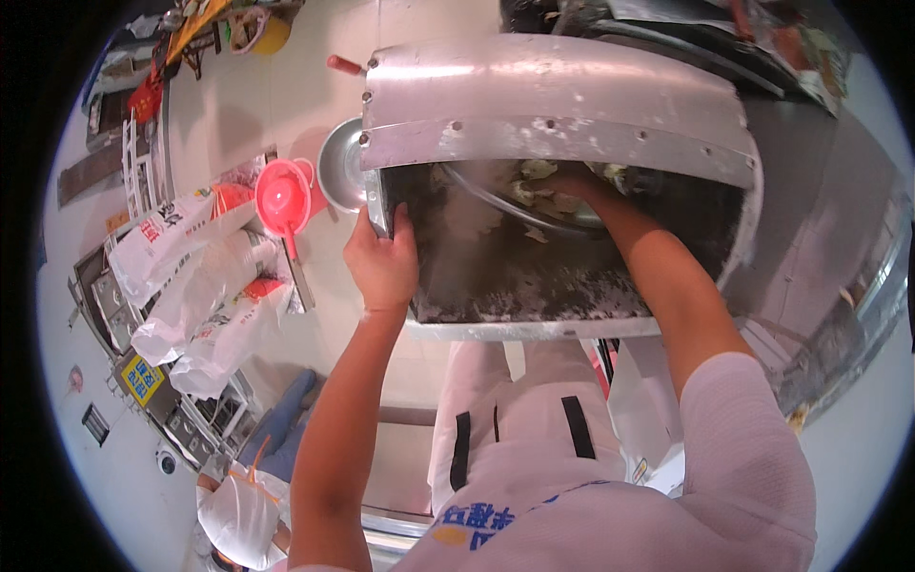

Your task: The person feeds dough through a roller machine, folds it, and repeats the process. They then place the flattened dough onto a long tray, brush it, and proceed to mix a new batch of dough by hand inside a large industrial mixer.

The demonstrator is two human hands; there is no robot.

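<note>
I see the left hand [383, 262] pinching the metal trough [534, 331], likely for bracing, the right hand [572, 181], grip indiscernible, beside pale pieces [536, 170].

The hood [558, 100] is smooth, shiny metal with pale smears; the trough [534, 331] looks rough and crusted inside, its front edge dull metal. The rod [496, 200] gleams like polished metal. Toward the left edge of the glossy tiled floor [310, 91], the sacks [195, 296] are wrinkled, shiny plastic.
</note>
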